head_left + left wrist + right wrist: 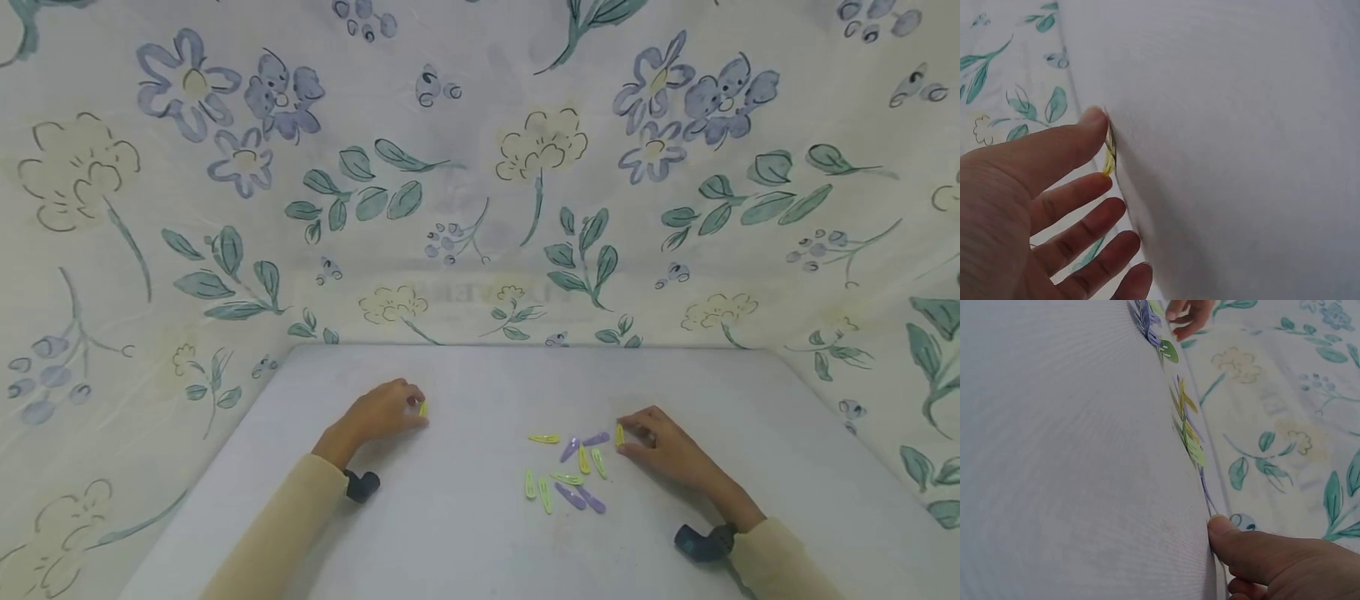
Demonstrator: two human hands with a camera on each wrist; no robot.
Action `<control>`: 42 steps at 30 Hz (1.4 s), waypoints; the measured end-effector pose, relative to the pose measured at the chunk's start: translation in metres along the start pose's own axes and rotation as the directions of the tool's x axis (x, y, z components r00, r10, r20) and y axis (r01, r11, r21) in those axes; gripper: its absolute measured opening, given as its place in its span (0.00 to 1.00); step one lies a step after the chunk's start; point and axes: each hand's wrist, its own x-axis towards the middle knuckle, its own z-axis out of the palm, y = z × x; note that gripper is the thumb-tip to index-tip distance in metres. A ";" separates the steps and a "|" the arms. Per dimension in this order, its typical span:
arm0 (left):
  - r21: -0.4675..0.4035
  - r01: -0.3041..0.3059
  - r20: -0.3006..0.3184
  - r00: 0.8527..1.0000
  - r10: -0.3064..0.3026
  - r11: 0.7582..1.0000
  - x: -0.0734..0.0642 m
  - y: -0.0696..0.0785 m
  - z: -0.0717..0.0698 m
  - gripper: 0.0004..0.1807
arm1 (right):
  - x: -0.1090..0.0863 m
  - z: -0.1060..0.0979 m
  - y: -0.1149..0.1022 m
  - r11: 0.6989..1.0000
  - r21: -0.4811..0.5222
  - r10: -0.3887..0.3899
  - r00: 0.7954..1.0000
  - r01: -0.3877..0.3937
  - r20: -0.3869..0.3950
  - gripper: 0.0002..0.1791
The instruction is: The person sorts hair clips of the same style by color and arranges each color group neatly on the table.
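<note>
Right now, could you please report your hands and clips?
Left hand pinching yellow clip; right hand pinching another yellow clip; loose clips between; nothing visibly blocking.

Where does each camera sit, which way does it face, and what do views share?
Head: worn on the head, facing forward and down; white tabletop, floral fabric backdrop, left hand, right hand and beige sleeves show.
Left wrist: worn there, facing the left hand's fingers, which hold a slim yellow hair clip.
Right wrist: worn there, facing along the tabletop past the right hand; the left hand shows at the top.
Head and right wrist share both hands and scattered purple, yellow and green hair clips.
</note>
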 end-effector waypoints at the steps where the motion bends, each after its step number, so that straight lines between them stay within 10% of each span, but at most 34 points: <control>1: -0.007 -0.001 0.004 1.000 0.001 1.000 0.000 0.000 0.001 0.22 | 0.000 0.000 0.000 1.000 0.001 0.002 1.000 -0.002 0.003 0.26; 19: -0.230 0.019 0.019 1.000 -0.015 0.973 0.005 -0.019 0.011 0.29 | 0.001 0.002 0.003 1.000 0.004 0.007 1.000 -0.007 -0.007 0.26; 42: -0.298 0.042 -0.043 0.997 -0.058 0.954 0.003 -0.024 0.026 0.23 | 0.003 0.001 0.004 0.999 -0.031 -0.008 1.000 0.008 -0.013 0.24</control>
